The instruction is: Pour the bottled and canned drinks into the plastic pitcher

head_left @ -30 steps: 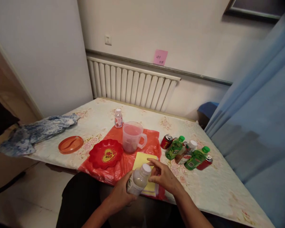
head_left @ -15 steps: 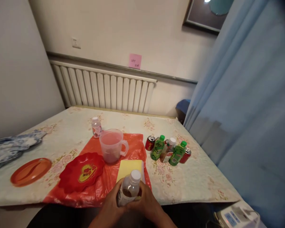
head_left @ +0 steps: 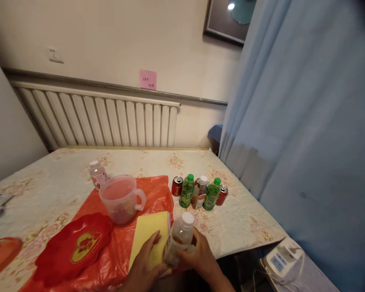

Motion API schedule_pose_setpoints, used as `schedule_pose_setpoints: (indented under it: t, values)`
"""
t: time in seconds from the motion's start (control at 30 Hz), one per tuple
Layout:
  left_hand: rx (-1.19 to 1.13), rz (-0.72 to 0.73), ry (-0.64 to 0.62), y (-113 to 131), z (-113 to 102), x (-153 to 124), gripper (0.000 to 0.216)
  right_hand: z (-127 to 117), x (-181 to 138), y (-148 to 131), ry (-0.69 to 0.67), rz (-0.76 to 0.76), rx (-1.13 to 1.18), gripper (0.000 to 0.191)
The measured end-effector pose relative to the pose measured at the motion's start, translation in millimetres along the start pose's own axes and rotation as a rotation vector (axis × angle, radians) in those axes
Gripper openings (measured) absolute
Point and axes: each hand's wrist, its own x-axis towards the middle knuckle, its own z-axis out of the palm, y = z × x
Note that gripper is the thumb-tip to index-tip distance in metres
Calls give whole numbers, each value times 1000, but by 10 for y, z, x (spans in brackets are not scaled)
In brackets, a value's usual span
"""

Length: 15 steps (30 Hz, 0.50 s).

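A clear plastic bottle with a white cap (head_left: 180,239) is in my right hand (head_left: 202,257), whose fingers wrap around its right side. It tilts slightly over the table's front edge. My left hand (head_left: 146,259) is open to the left of the bottle, fingers apart over a yellow pad (head_left: 150,233); its thumb is close to the bottle's base, and I cannot tell whether it touches. The pad lies on a red plastic sheet (head_left: 158,194). Behind it stands a translucent pink jug (head_left: 118,205) with its handle to the right. A red scalloped plate (head_left: 57,247) is left of the pad.
Right of the sheet stand two green bottles (head_left: 187,192), a white-capped bottle (head_left: 199,194) and two red cans (head_left: 177,186). Another white-capped bottle (head_left: 97,174) is behind the jug. An orange plate (head_left: 3,255) lies far left. A power strip (head_left: 280,259) is low right beside a blue curtain (head_left: 292,142).
The bottle has moved right with my right hand. My left hand has come off it and opened. The view has turned to the right.
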Motion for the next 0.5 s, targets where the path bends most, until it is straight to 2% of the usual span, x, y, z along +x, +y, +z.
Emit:
schedule_pose_setpoints:
  t: [0.17,0.27,0.4,0.5]
  values:
    - [225,5,255,-579,-139,108,53,-548,117,344,243,-10,-129,52]
    - [377,33,364,-815,-296,165,46,-897,178,577,428,16,-178,56]
    - [505,55,362,-980,-454,188,36,-1312,263,831,618,72,-255,62]
    - [559,53,338,-1034,-490,176,32,-1542,343,978,739,114,-296,62]
